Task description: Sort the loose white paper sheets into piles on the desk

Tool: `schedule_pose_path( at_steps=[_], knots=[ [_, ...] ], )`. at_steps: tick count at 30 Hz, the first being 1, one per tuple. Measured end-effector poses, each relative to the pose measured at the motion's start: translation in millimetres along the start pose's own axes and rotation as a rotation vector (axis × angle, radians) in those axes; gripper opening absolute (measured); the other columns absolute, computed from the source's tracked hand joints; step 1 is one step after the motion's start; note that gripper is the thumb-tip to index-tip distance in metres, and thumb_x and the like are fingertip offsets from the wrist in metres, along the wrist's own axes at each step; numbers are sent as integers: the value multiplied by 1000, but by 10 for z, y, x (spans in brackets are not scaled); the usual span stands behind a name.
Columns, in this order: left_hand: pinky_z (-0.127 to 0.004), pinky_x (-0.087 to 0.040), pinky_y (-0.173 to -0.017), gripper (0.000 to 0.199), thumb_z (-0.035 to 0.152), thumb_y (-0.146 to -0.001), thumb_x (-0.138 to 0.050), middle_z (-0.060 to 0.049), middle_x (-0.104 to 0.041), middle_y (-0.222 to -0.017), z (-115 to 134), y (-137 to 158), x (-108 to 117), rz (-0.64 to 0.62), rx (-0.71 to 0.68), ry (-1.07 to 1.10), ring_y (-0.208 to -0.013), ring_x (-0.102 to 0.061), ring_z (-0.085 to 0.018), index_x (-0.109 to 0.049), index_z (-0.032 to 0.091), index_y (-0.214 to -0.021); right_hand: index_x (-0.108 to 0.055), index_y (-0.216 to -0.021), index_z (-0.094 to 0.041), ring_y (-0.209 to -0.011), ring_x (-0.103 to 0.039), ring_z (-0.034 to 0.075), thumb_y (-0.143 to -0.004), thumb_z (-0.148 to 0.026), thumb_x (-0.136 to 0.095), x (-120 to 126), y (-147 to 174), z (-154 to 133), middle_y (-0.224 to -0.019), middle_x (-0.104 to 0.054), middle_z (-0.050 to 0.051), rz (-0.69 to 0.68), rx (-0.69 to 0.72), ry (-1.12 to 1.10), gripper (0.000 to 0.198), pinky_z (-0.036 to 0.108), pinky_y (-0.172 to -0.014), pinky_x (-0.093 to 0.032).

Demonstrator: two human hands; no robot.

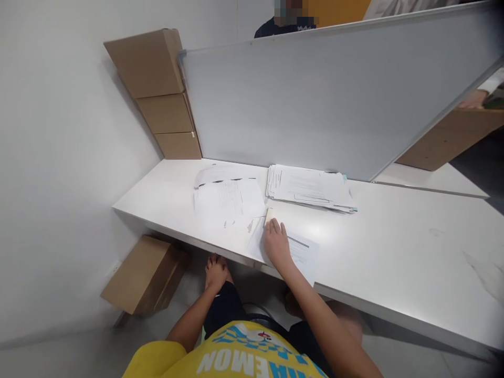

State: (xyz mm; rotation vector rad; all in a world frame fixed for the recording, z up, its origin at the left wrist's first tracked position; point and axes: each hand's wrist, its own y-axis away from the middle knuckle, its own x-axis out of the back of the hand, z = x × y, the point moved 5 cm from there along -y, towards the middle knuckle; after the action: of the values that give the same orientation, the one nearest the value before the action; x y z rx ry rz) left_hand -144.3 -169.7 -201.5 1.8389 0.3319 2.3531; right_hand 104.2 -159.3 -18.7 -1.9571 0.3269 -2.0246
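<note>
My right hand (276,241) is closed over a small, pale cream oblong object (269,213) above the desk's front edge. Only one end of that object sticks out past the fingers, so its kind cannot be told. Beneath the hand lies a printed sheet of paper (305,255). To its left, other loose printed papers (224,198) are spread on the desk. A thick stack of printed papers (311,185) lies just behind the hand, against the divider. My left hand (216,272) rests on my knee below the desk, fingers laid over it, holding nothing.
A white desk (397,231) runs across, backed by a tall grey-white divider (307,94). Cardboard boxes (153,63) are stacked at its left end, and another box (137,273) stands below. Beyond the divider are a person (285,26) and another person's hand (474,98) at a brown box.
</note>
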Motion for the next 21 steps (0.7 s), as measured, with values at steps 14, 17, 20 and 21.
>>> schedule_pose_path(
  at_steps=[14, 17, 20, 21],
  knots=[
    [-51, -33, -108, 49, 28, -90, -42, -8, -35, -154, 24, 52, -3, 25, -26, 3, -141, -27, -34, -50, 26, -138, -29, -150, -13, -144, -26, 37, -94, -32, -40, 396, 716, 145, -154, -33, 21, 19, -68, -180, 60, 61, -112, -24],
    [-51, -33, -108, 51, 28, -89, -42, -9, -34, -155, 31, 67, 26, 17, -31, 2, -141, -26, -35, -49, 24, -139, -35, -148, -16, -140, -35, 37, -91, -27, -44, 248, 1068, 200, -151, -39, 19, -43, -39, -174, 59, 60, -109, -31],
    [-51, -33, -108, 51, 28, -89, -41, -8, -34, -154, 36, 66, 45, 29, -51, 0, -140, -26, -35, -49, 25, -140, -45, -142, -21, -125, -54, 30, -83, -7, -39, 265, 1299, 381, -137, -58, 12, -40, 51, -211, 61, 48, -100, -45],
    [-51, -32, -108, 51, 28, -89, -41, -8, -35, -154, 32, 59, 42, 28, -53, -1, -140, -27, -35, -49, 25, -140, -47, -141, -22, -118, -59, 27, -80, -3, -38, 339, 1342, 474, -130, -63, 11, -8, 73, -223, 64, 44, -96, -49]
  ],
)
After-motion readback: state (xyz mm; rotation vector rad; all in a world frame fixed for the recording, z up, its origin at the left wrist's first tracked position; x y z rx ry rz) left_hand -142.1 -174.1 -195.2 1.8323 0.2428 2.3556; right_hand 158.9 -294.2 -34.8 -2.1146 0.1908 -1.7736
